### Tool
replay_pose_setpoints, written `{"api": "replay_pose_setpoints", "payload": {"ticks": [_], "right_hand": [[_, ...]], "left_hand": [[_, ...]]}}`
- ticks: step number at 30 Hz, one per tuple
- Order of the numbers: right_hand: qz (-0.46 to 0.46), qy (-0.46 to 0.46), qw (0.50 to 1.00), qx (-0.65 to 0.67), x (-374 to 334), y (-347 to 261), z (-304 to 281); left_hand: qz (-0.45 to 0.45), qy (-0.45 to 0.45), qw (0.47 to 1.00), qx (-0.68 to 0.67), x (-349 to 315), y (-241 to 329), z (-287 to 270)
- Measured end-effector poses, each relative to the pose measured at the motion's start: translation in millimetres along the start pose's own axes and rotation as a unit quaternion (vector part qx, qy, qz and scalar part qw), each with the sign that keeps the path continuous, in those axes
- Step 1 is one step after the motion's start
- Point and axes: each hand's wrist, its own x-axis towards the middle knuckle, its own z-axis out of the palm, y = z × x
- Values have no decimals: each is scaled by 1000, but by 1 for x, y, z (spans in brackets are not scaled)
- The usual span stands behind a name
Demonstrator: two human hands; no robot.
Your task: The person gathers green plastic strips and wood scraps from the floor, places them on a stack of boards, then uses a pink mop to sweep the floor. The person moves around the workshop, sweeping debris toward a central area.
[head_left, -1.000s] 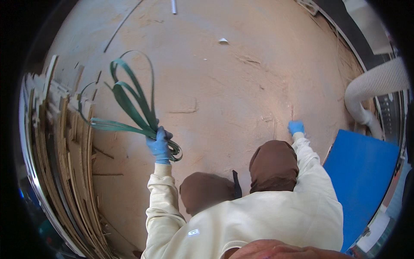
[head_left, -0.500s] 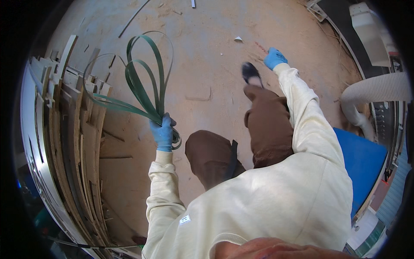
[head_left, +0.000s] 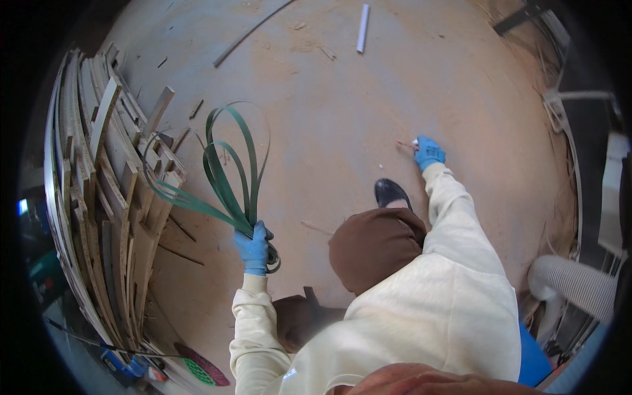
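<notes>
My left hand (head_left: pixel 252 249), in a blue glove, is closed around a looped bundle of green strapping band (head_left: pixel 227 191). Its loops fan out ahead of the fist, and a coiled end hangs below it. My right hand (head_left: pixel 430 151), also gloved in blue, reaches low over the floor to the far right. From its fingers juts a thin reddish strip (head_left: pixel 404 144), whose exact kind I cannot make out. A small white scrap (head_left: pixel 415 141) shows right at those fingertips; whether they touch it I cannot tell.
Leaning boards and offcuts (head_left: pixel 108 191) are stacked along the left. On the dusty floor lie a white strip (head_left: pixel 363 28) and a long dark strip (head_left: pixel 253 33). A ribbed hose (head_left: pixel 574 286) and a blue panel (head_left: pixel 533 359) stand at the right. My shoe (head_left: pixel 391 193) is near my right hand.
I have stepped forward, and the floor strips and board stack appear closer. My right hand has come to the white scrap. The green band stays in my left hand.
</notes>
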Motion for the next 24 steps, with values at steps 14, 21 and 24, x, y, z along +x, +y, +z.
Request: {"api": "replay_pose_setpoints", "payload": {"ticks": [14,21,24], "right_hand": [[-202,-94,973,-56,45,5,-23],[-79,59,981,170,170,-125,-96],[16,27,983,179,280,-192,-141]], "left_hand": [[-74,81,994,-16,63,14,67],[-85,83,993,-28,69,54,81],[-108,102,989,8,57,76,84]]}}
